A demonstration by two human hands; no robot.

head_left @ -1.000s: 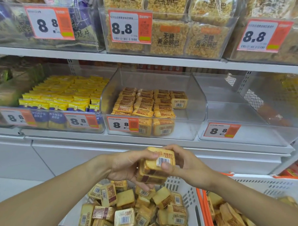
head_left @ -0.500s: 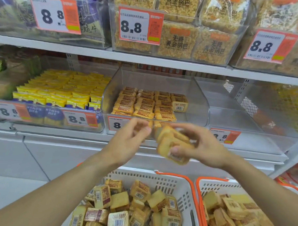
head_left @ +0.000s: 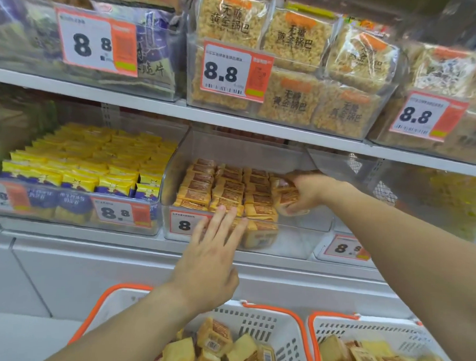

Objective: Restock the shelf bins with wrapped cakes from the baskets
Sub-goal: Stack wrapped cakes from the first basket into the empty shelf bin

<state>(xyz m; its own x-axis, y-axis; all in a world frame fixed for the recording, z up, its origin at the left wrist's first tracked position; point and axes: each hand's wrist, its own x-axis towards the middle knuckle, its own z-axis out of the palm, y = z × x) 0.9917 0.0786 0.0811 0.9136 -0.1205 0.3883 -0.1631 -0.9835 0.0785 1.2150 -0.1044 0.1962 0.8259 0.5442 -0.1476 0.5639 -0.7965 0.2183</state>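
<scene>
We see the right hand (head_left: 306,193) inside the clear middle bin (head_left: 297,237), its fingers curled around a small stack of wrapped cakes (head_left: 285,196), perhaps two, just right of the rows already there. The left hand (head_left: 214,250) hovers flat with straight fingers before the bin's front. Below both hands stand two white baskets (head_left: 266,326) with more cakes.

Bright, even overhead store light, soft shadows only. Mild glare on clear bin fronts (head_left: 283,245). Strong wide-angle bending at edges. Motion blur throughout, worst on top-shelf packs (head_left: 359,62) and price tags (head_left: 233,71).
</scene>
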